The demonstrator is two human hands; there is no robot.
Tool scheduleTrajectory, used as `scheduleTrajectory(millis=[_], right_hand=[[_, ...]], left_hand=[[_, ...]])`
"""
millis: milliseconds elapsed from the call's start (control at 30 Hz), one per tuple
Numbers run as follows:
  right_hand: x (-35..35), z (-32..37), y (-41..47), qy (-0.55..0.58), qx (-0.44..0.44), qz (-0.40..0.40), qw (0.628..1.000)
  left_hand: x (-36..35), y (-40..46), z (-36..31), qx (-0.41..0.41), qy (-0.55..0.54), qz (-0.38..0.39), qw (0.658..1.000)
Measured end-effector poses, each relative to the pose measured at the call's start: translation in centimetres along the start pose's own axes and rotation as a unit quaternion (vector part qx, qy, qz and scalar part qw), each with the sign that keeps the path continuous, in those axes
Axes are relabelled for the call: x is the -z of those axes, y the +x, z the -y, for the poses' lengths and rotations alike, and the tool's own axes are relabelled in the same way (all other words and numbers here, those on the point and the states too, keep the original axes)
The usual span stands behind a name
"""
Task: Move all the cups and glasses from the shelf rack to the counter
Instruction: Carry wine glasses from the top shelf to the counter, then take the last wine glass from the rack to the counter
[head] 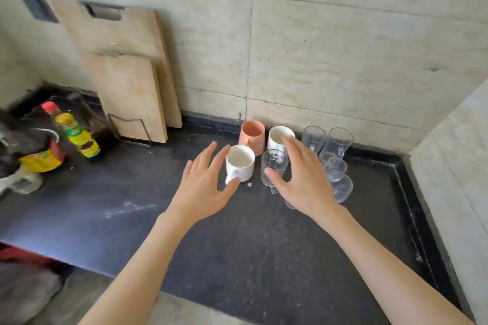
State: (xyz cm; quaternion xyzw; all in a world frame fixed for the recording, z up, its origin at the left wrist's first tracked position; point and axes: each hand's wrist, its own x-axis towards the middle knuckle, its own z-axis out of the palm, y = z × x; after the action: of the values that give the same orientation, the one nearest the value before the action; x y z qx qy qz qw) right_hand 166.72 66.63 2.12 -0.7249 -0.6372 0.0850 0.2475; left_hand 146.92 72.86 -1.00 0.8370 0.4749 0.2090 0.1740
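Observation:
On the dark counter point(237, 245) stands a cluster of cups near the back wall. A white mug point(239, 163) sits at the front left, with my left hand point(203, 187) open just beside it, thumb near its handle. A clear glass point(273, 166) stands to its right, and my right hand point(303, 179) hovers open around it, fingers spread. Behind them are a pink cup point(252, 134) and a second white mug point(277, 137). Several clear glass mugs point(336, 141) stand to the right, partly hidden by my right hand. No shelf rack is in view.
Two wooden cutting boards point(126, 71) lean on the tiled wall in a wire holder. Sauce bottles point(76, 132) stand at the left. A raised black rim point(406, 185) borders the counter on the right, next to a tiled side wall.

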Motion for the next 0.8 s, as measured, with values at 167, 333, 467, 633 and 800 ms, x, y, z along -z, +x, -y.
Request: scheduleTrajectory(millis=[167, 333, 467, 633, 800], right_hand=[[-3.4, 9.5, -1.7, -0.012, 0.116, 0.075, 0.99], [-8.3, 20.7, -8.4, -0.041, 0.255, 0.157, 0.953], [-11.7, 28.5, -16.0, -0.035, 0.345, 0.232, 0.909], [-15.1, 39.1, -25.1, -0.005, 0.453, 0.253, 0.855], [-18.3, 48.8, -34.1, 0.025, 0.551, 0.287, 0.783]], left_hand=[[7.1, -9.5, 5.1, 0.09, 0.109, -0.044, 0.989], [13.2, -25.1, 9.3, 0.233, 0.152, -0.114, 0.954], [15.4, -39.5, 10.4, 0.349, 0.164, -0.16, 0.909], [19.3, -55.5, 10.7, 0.48, 0.185, -0.206, 0.833], [22.9, -67.8, 11.0, 0.575, 0.21, -0.258, 0.748]])
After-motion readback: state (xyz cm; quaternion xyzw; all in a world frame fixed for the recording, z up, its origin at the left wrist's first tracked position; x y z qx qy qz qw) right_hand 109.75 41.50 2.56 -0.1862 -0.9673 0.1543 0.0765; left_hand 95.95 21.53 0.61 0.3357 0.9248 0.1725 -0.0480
